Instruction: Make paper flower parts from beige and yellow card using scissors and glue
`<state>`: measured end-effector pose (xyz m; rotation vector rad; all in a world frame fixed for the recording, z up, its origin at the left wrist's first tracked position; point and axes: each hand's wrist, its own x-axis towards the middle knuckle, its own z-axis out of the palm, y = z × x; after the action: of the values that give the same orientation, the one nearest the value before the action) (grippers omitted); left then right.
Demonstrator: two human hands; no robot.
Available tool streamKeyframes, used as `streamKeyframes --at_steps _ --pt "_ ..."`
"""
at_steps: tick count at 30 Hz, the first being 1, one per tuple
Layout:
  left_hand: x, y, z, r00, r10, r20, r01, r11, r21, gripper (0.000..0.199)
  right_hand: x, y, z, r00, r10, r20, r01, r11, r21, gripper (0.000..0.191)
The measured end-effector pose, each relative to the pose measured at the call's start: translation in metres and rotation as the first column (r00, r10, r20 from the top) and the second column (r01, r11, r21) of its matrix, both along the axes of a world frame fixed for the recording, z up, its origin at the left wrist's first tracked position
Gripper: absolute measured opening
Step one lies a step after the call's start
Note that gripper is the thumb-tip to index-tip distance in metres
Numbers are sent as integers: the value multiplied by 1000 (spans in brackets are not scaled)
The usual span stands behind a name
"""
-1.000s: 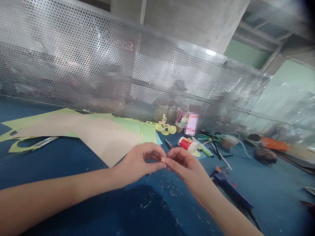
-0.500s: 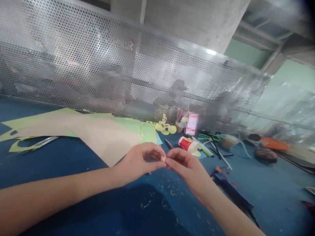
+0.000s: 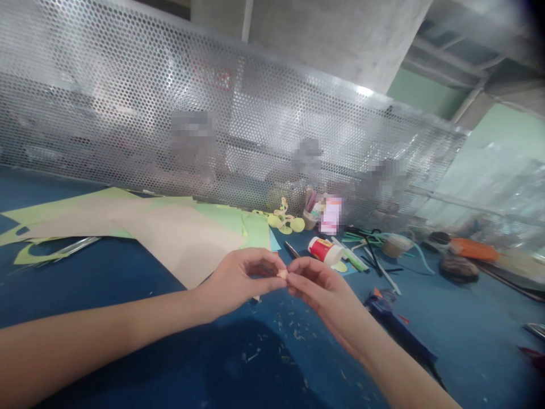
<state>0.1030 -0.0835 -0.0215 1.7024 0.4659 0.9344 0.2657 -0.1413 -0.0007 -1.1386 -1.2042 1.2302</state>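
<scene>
Over the blue table, my left hand [image 3: 239,283] pinches a small pale peach piece [image 3: 282,274] between thumb and fingertips. My right hand [image 3: 327,292] meets it from the other side, its thumb and forefinger closed on the same piece. Most of the piece is covered by fingertips; it looks like folded paper, too small to tell its shape fully. Behind my left hand lies a large pale sheet of paper [image 3: 176,241] on top of green paper [image 3: 258,232]. Just beyond my right hand, a white container with a red label [image 3: 326,250] lies tipped on its side.
A dark blue glue gun [image 3: 400,329] lies right of my right forearm. Yellow paper cut-outs [image 3: 286,220], a cup of sticks [image 3: 312,209] and pipe cleaners [image 3: 374,253] are farther back. A perforated metal screen [image 3: 255,125] borders the table; paper scraps [image 3: 285,338] litter the front.
Both hands stay in nearly the same place. The small piece has turned slightly between the fingertips.
</scene>
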Motion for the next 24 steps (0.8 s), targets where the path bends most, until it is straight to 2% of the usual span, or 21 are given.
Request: streamKeyframes --at_steps 7,12,24 --pt "-1 -2 -1 999 -18 27 17 999 36 15 -2 0 -1 998 -45 36 44 999 21 19" --pt "-1 -1 -1 1000 -7 21 7 1000 13 14 -2 2 -5 994 -95 60 93 995 40 21" --pt "-1 1 -2 1000 5 9 -4 999 -40 15 1 2 -1 996 -55 70 53 998 23 19"
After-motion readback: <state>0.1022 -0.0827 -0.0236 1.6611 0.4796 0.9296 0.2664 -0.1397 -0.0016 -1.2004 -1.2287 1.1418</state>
